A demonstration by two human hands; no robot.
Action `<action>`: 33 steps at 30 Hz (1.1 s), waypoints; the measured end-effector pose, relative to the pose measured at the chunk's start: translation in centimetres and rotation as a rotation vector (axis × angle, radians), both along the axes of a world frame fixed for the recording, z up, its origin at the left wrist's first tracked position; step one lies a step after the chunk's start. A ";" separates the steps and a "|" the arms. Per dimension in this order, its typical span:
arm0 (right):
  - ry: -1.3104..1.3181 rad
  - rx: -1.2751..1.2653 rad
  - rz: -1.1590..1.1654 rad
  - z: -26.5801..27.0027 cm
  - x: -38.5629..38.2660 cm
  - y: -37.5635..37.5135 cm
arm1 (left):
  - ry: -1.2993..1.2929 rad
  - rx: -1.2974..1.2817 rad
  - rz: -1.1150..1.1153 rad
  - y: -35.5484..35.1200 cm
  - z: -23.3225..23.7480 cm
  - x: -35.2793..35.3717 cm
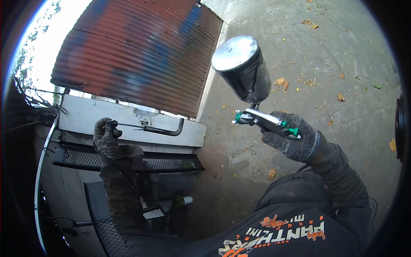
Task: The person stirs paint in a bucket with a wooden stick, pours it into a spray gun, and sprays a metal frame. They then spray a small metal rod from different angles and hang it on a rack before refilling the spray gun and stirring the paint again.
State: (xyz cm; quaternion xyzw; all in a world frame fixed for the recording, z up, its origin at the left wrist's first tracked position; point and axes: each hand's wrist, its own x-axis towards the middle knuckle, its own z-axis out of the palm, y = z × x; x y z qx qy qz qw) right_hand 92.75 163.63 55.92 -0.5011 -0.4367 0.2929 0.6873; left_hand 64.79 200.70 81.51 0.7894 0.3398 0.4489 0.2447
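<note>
My right hand [291, 135], in a grey knit glove, is wrapped round the handle of a spray gun [267, 120] with green knobs. A metal paint cup [244, 68] sits on top of the gun, tilted to the left. On the left, my gloved left hand [107, 139] is closed on one end of a thin dark rod [132, 125]. At its other end the rod joins or overlaps a thicker black bent bar [169, 131], whose tip turns upward. How the two are joined I cannot make out.
Black mesh-panelled metal frames [171, 164] lie below my left arm. Behind them run a white low wall [90, 113] and a rusty, paint-marked corrugated sheet [141, 51]. A pale pole [40, 171] stands at far left. Dry leaves [280, 83] litter the concrete floor [317, 55].
</note>
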 end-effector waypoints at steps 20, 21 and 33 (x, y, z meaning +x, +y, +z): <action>-0.212 0.066 0.017 2.2 -1.3 -1.3 | 0.039 -0.128 0.169 0.1 0.2 0.6; -0.171 0.051 -0.033 2.3 -1.5 -1.5 | 0.041 -0.128 0.177 -0.1 0.0 0.7; -0.179 0.078 0.148 5.7 -3.1 -1.4 | 0.126 -0.120 0.160 -0.7 -1.8 1.2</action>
